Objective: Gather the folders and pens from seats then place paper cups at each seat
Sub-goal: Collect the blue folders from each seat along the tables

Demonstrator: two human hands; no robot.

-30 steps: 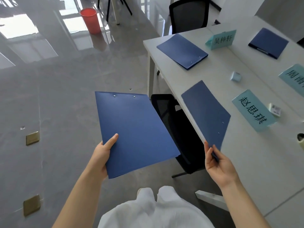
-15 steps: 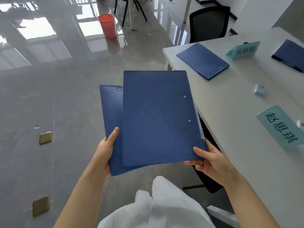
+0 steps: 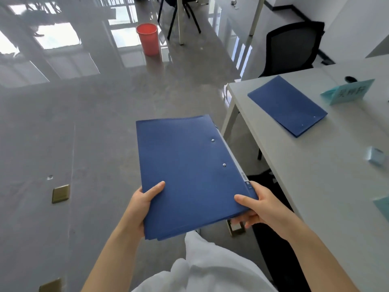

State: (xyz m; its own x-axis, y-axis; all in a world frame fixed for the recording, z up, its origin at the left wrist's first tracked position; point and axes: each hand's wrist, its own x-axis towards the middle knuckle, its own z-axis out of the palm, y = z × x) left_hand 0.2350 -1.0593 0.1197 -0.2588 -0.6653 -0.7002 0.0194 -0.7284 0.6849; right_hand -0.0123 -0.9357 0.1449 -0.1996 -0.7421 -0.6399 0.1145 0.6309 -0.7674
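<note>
A glossy grey floor (image 3: 88,127) mirrored bright windows; at my one o'clock stood a black chair (image 3: 292,47), a red bucket (image 3: 147,39) at twelve.

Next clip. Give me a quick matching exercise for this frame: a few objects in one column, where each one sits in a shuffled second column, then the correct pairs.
Things:
1. stacked blue folders
2. single blue folder
3. red bucket
4. black chair

Places:
A. standing on the shiny floor, far from the table
B. behind the far end of the white table
C. held between the left hand and right hand
D. lying flat on the table near its corner

Pairs: 1-C, 2-D, 3-A, 4-B
</note>
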